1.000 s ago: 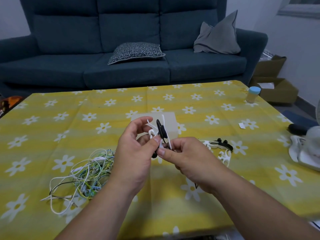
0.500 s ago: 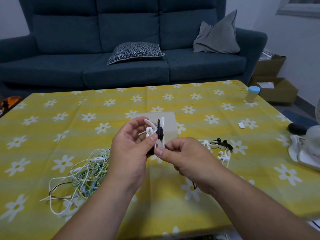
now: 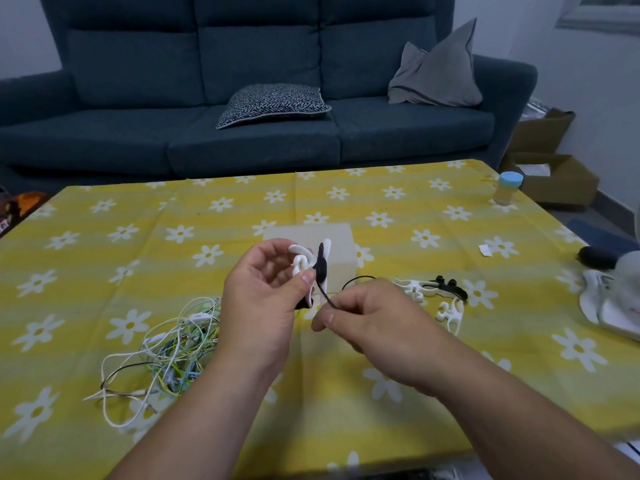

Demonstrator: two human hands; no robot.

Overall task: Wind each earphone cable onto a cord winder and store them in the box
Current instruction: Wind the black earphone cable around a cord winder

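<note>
My left hand point(image 3: 263, 306) pinches a white cord winder point(image 3: 304, 259) upright above the table, with a black earphone cable point(image 3: 321, 271) wrapped around its middle. My right hand point(image 3: 374, 320) pinches the loose end of that black cable just below and right of the winder; a short loop arcs over the fingers. Behind the winder stands a small translucent box point(image 3: 341, 237). A tangle of white, green and blue earphone cables point(image 3: 173, 344) lies at the left. Spare white winders point(image 3: 415, 287) and a black earphone lie at the right.
The table carries a yellow cloth with white daisies point(image 3: 104, 237). A blue-capped jar point(image 3: 507, 187) stands at the far right edge, and a white device point(image 3: 609, 299) sits at the right. A blue sofa with cushions point(image 3: 273, 102) is beyond the table; cardboard boxes stand on the floor.
My right hand has pulled down and to the right, drawing a short length of black cable out from the winder. My left hand keeps the winder in about the same place.
</note>
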